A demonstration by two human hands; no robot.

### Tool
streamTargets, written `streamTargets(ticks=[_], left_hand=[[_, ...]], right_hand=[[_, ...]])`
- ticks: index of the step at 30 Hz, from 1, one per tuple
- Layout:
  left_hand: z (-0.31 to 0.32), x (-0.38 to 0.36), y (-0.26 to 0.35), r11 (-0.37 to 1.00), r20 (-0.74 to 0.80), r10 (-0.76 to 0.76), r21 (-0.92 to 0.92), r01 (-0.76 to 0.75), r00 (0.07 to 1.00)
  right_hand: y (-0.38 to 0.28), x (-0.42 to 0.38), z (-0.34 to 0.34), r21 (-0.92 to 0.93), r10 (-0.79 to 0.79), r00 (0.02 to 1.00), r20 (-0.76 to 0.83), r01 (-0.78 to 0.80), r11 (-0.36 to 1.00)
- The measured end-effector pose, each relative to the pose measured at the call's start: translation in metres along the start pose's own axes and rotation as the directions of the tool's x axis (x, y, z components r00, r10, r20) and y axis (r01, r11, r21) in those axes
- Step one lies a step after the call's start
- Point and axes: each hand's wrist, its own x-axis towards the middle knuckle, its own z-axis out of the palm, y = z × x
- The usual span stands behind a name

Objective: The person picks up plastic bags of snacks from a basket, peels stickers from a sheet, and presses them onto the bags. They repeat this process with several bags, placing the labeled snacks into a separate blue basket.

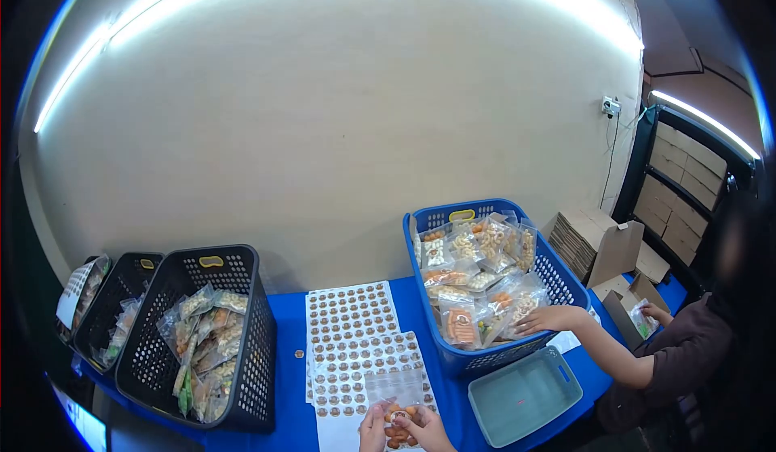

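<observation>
inspecting remotely, i find the blue bench [286, 323] bearing printed paper sheets [352, 314], the bag [394, 385] held over them, left hand [373, 430] and right hand [428, 432] both clamped in grip on it. i advise keeping film taut, pressing evenly. materials: glossy clear plastic, rounded brown pieces [395, 433], one round label [399, 416].

The pouch [394, 387] is glossy plastic; the sticker sheets [352, 313], paper; the blue basket [470, 363], smooth plastic; the boxes [617, 251], matt cardboard.

Left hand [372, 431], right hand [428, 432]: both hands bare down to view's lower edge.
</observation>
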Motion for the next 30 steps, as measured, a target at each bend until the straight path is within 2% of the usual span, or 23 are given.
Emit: streamTargets(ticks=[1,3,4,5,6,8,9,10,11,12,14,15,16,18,19,20,22,23,27,28,30], left_hand=[[-0.006,-0.001,0.009,0.998,0.033,0.051,-0.026,-0.05,0.998],[-0.019,-0.004,0.036,0.987,0.094,0.15,-0.077,-0.144,0.984],[-0.029,-0.002,0.043,0.985,0.06,0.126,-0.13,-0.118,0.99],[-0.041,0.001,0.049,0.978,0.026,0.1,-0.187,-0.093,0.995],[-0.053,0.003,0.055,0.967,-0.006,0.071,-0.246,-0.07,0.997],[-0.078,0.005,0.057,0.973,-0.053,0.129,-0.186,-0.137,0.99],[-0.092,0.007,0.05,0.972,-0.049,0.159,-0.166,-0.165,0.986],[-0.099,0.009,0.049,0.97,-0.043,0.19,-0.148,-0.194,0.981],[-0.103,0.008,0.049,0.965,-0.124,0.186,-0.162,-0.204,0.975],[-0.11,0.01,0.043,0.98,-0.082,0.201,0.007,-0.201,0.976],[-0.125,0.005,0.04,0.92,0.009,0.197,0.342,-0.188,0.98],[-0.122,-0.007,0.062,0.912,0.053,0.094,0.395,-0.107,0.994],[-0.122,-0.007,0.056,0.86,0.12,0.191,0.459,-0.225,0.974],[-0.12,-0.009,0.044,0.702,0.272,0.361,0.55,-0.452,0.892],[-0.116,-0.015,0.052,0.727,0.294,0.399,0.476,-0.495,0.868],[-0.115,-0.016,0.05,0.713,0.284,0.403,0.498,-0.493,0.87],[-0.115,-0.016,0.046,0.68,0.263,0.419,0.544,-0.492,0.869],[-0.115,-0.019,0.047,0.676,0.236,0.471,0.523,-0.519,0.85],[-0.119,-0.018,0.049,0.737,0.246,0.338,0.531,-0.418,0.908],[-0.118,-0.015,0.049,0.711,0.224,0.413,0.526,-0.466,0.883],[-0.114,-0.01,0.05,0.657,0.167,0.544,0.524,-0.542,0.822]], right_hand=[[-0.004,0.0,0.008,-0.059,-0.029,1.0,-0.001,0.029,0.998],[0.007,-0.001,0.019,-0.024,0.014,1.0,0.018,-0.014,1.0],[-0.001,-0.001,0.03,-0.009,0.037,0.999,0.029,-0.037,0.999],[-0.012,-0.009,0.042,0.153,0.081,0.995,0.054,-0.088,0.984],[-0.015,-0.014,0.052,0.151,0.076,0.994,0.077,-0.087,0.985],[-0.014,-0.02,0.068,0.143,0.064,0.99,0.123,-0.081,0.986],[0.019,-0.018,0.061,0.123,0.089,0.975,0.202,-0.115,0.986],[0.011,-0.017,0.061,-0.034,0.065,0.978,0.197,-0.059,0.998],[-0.002,-0.015,0.058,-0.192,0.038,0.98,0.196,0.001,0.981],[-0.011,-0.014,0.052,-0.346,0.011,0.98,0.2,0.06,0.936],[-0.016,-0.006,0.04,-0.437,-0.078,0.978,0.192,0.157,0.886],[-0.019,-0.003,0.042,-0.49,-0.144,0.964,0.223,0.238,0.838],[-0.022,-0.002,0.044,-0.539,-0.205,0.945,0.256,0.316,0.781],[-0.026,-0.007,0.061,-0.604,-0.067,0.952,0.298,0.242,0.76],[-0.027,-0.01,0.072,-0.633,0.001,0.95,0.313,0.208,0.746],[-0.029,-0.014,0.084,-0.626,-0.033,0.951,0.307,0.228,0.746],[-0.029,-0.023,0.107,-0.475,-0.26,0.946,0.196,0.323,0.819],[-0.025,-0.025,0.109,-0.477,-0.248,0.955,0.162,0.296,0.828],[-0.011,-0.04,0.114,-0.536,-0.218,0.975,0.033,0.201,0.82],[-0.011,-0.043,0.115,-0.567,-0.215,0.977,0.011,0.183,0.803],[-0.017,-0.049,0.12,-0.513,-0.151,0.988,-0.042,0.108,0.852]])
